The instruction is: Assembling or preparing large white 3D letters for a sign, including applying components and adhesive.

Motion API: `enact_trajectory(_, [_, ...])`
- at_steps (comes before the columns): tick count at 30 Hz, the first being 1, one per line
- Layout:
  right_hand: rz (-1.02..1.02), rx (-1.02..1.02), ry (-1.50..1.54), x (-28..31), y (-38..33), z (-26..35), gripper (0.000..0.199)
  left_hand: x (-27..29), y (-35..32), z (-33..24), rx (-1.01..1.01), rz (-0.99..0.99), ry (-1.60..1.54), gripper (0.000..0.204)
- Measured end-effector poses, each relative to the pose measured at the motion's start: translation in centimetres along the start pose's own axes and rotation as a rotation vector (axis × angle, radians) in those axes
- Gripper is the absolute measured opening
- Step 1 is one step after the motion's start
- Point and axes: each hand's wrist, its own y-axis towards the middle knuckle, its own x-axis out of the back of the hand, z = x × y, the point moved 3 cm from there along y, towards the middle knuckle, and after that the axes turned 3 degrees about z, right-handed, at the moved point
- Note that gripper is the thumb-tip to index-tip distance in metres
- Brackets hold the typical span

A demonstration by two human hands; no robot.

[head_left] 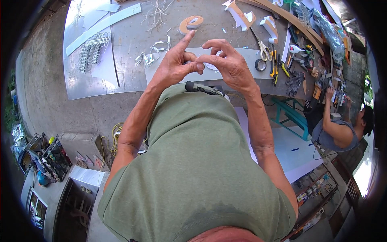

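My left hand [177, 62] is over the near edge of the worktable, its index finger stretched forward and its thumb and other fingers curled in. Opposite it, my right hand [231, 64] is bent, its thumb reaching the left fingertips and its index finger arched above. Whatever small thing is between the fingertips, I cannot make out. Below the hands lies a pale flat strip [157, 74], with a white round piece [211, 67] partly hidden on it. Just beyond stands a curved letter shape [191, 24] with a brown face and white sides. White modules on wire [147, 59] lie left of my left hand.
Scissors [264, 52], black tape [260, 65], a yellow-black cutter [274, 66] and a dark glove [296, 82] lie right. More letter shapes [240, 16] stand behind. Wire coils [94, 50] lie on the left sheet. A person [338, 131] works beside a teal stool [292, 117].
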Motion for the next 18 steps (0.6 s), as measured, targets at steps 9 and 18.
enact_trajectory(9, [0.024, 0.094, -0.081, -0.2, -0.1, -1.2, 0.008, -0.3, -0.2, 0.0, -0.003, -0.006, 0.111, 0.078])
enact_trajectory(18, [0.041, -0.049, -0.065, -0.6, -0.8, -1.2, 0.012, -0.6, -0.1, -0.2, 0.087, -0.111, 0.135, 0.018])
